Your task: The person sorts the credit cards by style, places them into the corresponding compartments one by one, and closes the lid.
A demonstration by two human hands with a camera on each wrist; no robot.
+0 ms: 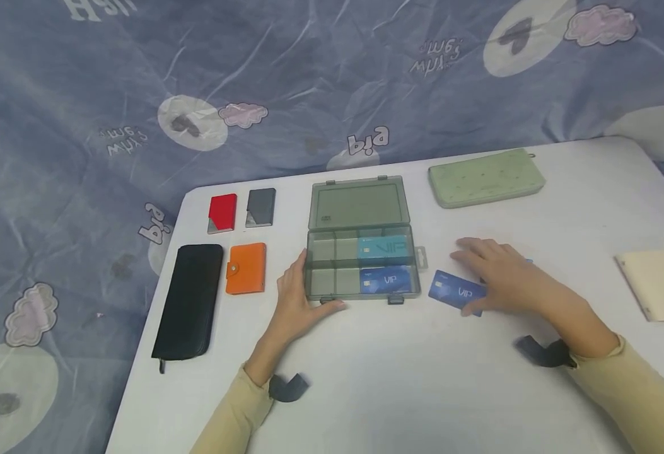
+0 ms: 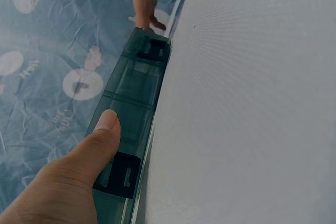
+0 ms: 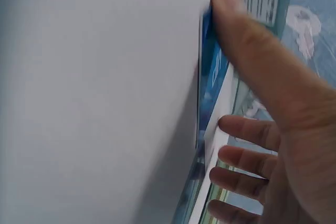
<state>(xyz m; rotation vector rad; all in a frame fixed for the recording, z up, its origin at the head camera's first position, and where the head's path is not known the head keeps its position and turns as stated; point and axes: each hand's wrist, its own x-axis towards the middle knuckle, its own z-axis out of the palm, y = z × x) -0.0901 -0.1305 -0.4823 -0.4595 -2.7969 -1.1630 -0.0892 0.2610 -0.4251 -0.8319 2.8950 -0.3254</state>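
Hands, two. Left hand (image 1: 297,293): at the near left corner of the box, fingers along its side, thumb laid on the front wall; not clenched. Right hand (image 1: 504,274): fingers extended, thumb against the loose card, no grasp closed on it.

Loose card (image 1: 449,287), one, dark blue: on the table (image 1: 394,378), just right of the box; long axis slanting from far left to near right, chip end left; right end partly covered by the hand. Blue corner (image 1: 529,260), one, behind the right hand; the rest hidden.

Box (image 1: 360,205), one, translucent green: lid opened away from the person, tray's long axis left to right, two front latches. Inside, two cards: light-blue card (image 1: 374,248) behind, dark-blue card (image 1: 385,289) in front.

Outward, left: red case (image 1: 224,210), grey case (image 1: 261,205), orange wallet (image 1: 248,268), black wallet (image 1: 190,302), one each. Right: green pouch (image 1: 486,178), one; cream notebook (image 1: 663,284), one, cut off by the frame.
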